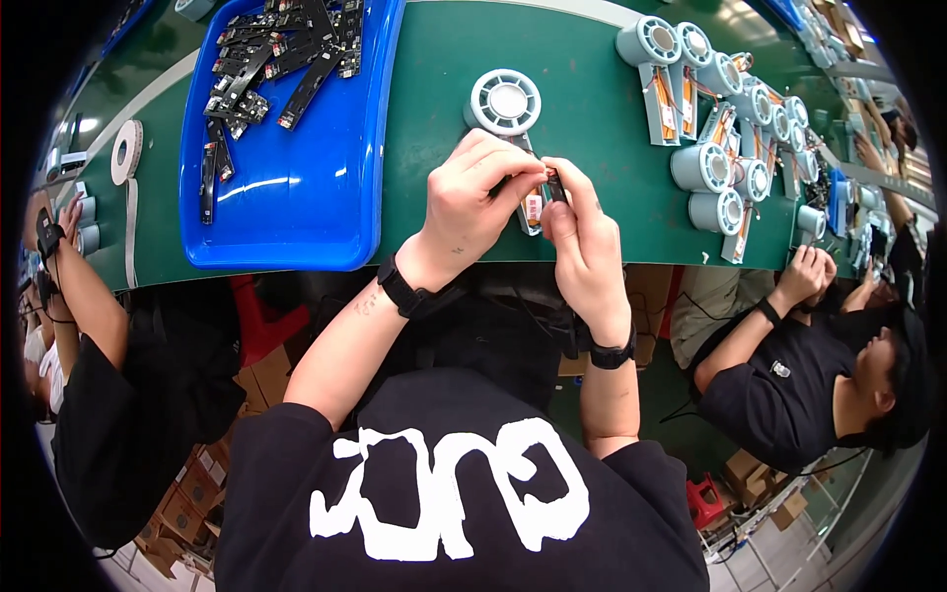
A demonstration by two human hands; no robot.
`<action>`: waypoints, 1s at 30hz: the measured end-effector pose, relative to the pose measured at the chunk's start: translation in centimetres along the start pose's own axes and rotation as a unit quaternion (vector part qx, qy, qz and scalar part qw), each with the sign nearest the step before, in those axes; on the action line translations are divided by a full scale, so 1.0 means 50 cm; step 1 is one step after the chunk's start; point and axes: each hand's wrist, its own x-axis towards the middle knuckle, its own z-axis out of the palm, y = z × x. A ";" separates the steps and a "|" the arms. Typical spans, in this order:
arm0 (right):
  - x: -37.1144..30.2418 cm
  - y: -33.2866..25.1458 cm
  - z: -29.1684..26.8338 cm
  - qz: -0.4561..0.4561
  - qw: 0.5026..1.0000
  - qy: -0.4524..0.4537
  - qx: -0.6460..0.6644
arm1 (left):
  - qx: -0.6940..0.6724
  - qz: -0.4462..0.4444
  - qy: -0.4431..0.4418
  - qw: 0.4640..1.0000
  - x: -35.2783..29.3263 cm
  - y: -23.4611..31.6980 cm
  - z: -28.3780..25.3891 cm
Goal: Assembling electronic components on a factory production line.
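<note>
A pale grey fan housing (504, 103) with a round grille and an open handle lies on the green belt (444, 59) in front of me. My left hand (476, 194) rests over its handle, fingers curled down on it. My right hand (580, 237) pinches a small black part (554, 184) at the handle's open side, beside an orange piece inside. Both wrists wear black bands. Much of the handle is hidden under my fingers.
A blue tray (296, 187) with several black circuit strips (276, 59) sits to the left. Several similar grey fan housings (710, 109) lie at the right. A tape roll (126, 150) lies far left. Other people sit on both sides, one person's hands (807, 274) at the belt's edge.
</note>
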 end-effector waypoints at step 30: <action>0.036 0.002 -0.064 -0.185 0.961 -0.064 -0.196 | -0.018 -0.047 -0.085 0.995 0.016 0.007 -0.021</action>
